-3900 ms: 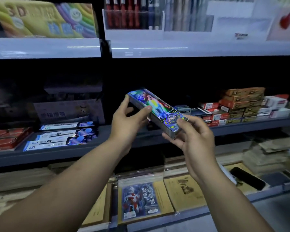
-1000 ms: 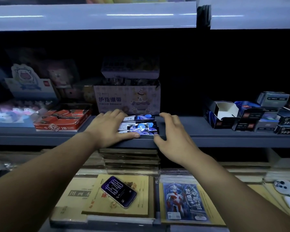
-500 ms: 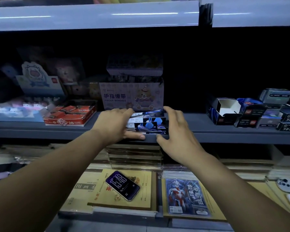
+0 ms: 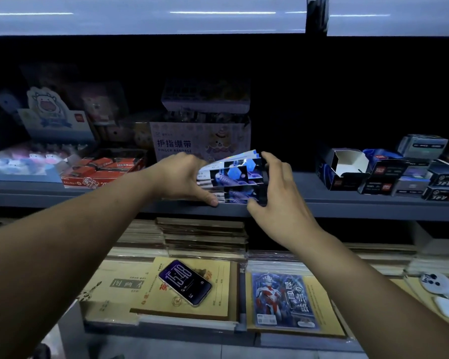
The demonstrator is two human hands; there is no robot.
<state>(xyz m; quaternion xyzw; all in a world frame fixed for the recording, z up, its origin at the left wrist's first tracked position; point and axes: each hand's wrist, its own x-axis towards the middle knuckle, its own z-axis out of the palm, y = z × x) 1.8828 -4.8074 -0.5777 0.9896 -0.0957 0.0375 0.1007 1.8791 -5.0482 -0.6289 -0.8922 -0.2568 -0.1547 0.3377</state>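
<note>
Head view. Left hand [image 4: 178, 177] and right hand [image 4: 279, 200] both grasp the stack of holographic boxes [image 4: 235, 174] from either end. Left fingers go over the left end with the thumb on the lower front edge. Right fingers curve round the right end, thumb at the lower front corner. The stack sits on the grey shelf [image 4: 347, 207] right in front of the finger-bandage carton [image 4: 192, 145]. Its top boxes are tilted up and fanned; blue shiny artwork, print too small to read.

The carton reads "护指绷带 FINGER BANDAGE", partly covered by the left hand. Left of the carton: a tray of red boxes [image 4: 101, 169], label blurred. Further left is a display box with a cartoon cow topper [image 4: 52, 112] and pastel small items [image 4: 18, 161], dim. Above the carton is another box [image 4: 205, 95], too dark to read. Right of the carton, well apart: an open empty carton [image 4: 347, 164], then dark stacked boxes [image 4: 412, 174], labels unreadable.

Below the carton, on the lower shelf: a phone [image 4: 184, 282] showing "15:48" lies on a yellow exercise book [image 4: 218, 291]. Beside it to the right is a paper pack with a red-and-silver hero figure [image 4: 280, 299]. Far lower right of the carton is a white object [image 4: 443, 291], cut off by the frame edge. Forearms hide part of the lower stacks.
</note>
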